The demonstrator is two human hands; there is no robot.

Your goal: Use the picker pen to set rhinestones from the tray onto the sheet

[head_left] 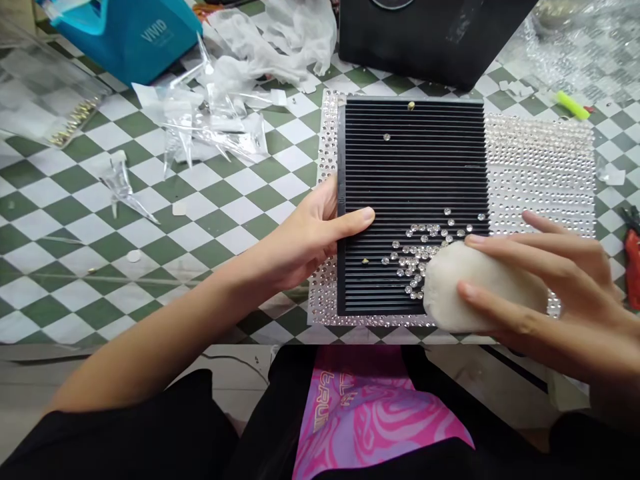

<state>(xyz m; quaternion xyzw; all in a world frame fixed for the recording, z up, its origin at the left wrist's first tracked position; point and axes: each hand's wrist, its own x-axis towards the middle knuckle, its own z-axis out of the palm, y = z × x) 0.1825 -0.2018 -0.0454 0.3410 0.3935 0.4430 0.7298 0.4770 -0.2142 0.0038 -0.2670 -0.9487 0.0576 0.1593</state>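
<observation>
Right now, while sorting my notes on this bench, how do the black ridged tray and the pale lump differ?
The black ridged tray is dark, flat and squared; the pale lump is cream, rounded and smooth. The tray is steadied at its edge by the left hand, the lump cupped by the right hand. Both are in hand.

Clear rhinestones (417, 252) scattered on black ridged tray (410, 167)

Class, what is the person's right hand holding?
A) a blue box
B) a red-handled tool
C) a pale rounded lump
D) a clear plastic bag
C: the right hand cups the pale rounded lump over the black ridged tray.
</observation>
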